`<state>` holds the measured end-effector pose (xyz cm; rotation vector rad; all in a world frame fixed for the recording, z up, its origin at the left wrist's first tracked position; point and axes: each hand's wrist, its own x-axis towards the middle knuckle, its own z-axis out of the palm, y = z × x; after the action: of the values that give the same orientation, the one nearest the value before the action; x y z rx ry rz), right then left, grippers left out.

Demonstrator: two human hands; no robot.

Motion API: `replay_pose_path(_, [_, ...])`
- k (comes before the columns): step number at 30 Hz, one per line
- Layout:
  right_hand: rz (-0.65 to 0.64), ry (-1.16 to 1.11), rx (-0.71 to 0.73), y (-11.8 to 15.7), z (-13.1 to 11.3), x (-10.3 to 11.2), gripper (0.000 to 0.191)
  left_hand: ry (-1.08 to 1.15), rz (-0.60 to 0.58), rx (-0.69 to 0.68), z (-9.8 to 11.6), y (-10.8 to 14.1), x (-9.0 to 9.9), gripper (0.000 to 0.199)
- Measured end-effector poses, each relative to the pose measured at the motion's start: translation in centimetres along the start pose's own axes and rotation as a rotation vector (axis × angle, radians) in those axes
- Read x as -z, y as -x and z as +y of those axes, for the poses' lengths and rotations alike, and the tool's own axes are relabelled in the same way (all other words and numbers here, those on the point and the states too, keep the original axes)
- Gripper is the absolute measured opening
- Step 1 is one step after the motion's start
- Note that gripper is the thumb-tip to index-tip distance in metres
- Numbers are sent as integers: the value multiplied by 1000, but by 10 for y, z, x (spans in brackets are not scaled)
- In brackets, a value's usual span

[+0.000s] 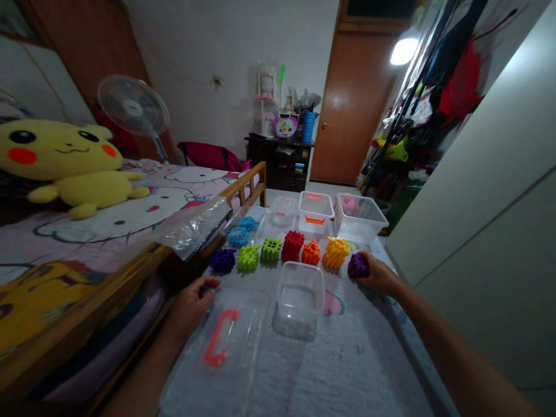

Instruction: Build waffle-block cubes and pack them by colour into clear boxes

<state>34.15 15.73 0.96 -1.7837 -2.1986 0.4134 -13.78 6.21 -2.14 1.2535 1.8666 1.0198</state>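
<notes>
My right hand (377, 274) grips a purple toy piece (358, 265) at the right end of a row on the cloth-covered table (347, 359). Leftward along that row are yellow (336, 252), orange (311, 252), red (292, 246) and two green pieces (271, 250), then a dark blue one (223, 260). Light blue pieces (238, 236) lie behind its left end. My left hand (195, 301) rests with bent fingers by the table's left edge, near a clear lid (247, 330) with a red handle. A clear open box (300, 289) stands in front of the row.
Behind the row stand a clear box with orange clips (315, 208), a larger clear bin (359, 217) and a small clear container (282, 209). A wooden bed rail (87, 301) borders the left side. A white cabinet (486, 231) rises at the right.
</notes>
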Motion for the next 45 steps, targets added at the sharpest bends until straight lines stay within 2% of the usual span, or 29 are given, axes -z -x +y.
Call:
replay_pose_path(6, [-3,-31,-59,21,-1,2,60,-11,8,-25,5,3,0,40])
replay_pose_path(9, [11,-80,-39,28,-13,11,62,-22,5,-39,5,2,0,39])
replay_pose_path(12, [41,-163,48,35,-45,30,66,-38,-5,-39,5,2,1,39])
replay_pose_path(16, [-23,-246,231,41,-112,49,71,-44,4,-46,2,0,0,38])
replay_pose_path(19, [-124,-211,308,41,-155,45,67,-49,6,-54,-1,0,0,38])
replay_pose_path(22, [-182,-130,322,35,-179,32,56,-42,0,-67,0,0,0,38])
replay_pose_path(27, [-209,25,343,24,-192,19,44,-21,15,-91,-2,-1,-1,35])
replay_pose_path(34, [-342,222,283,12,-206,15,51,-27,7,-110,-10,-5,-2,35])
replay_pose_path(39, [-443,301,296,2,-213,14,57,-53,31,-98,2,1,0,34])
replay_pose_path(45, [-506,300,323,-3,-214,11,54,-58,29,-71,15,7,3,36])
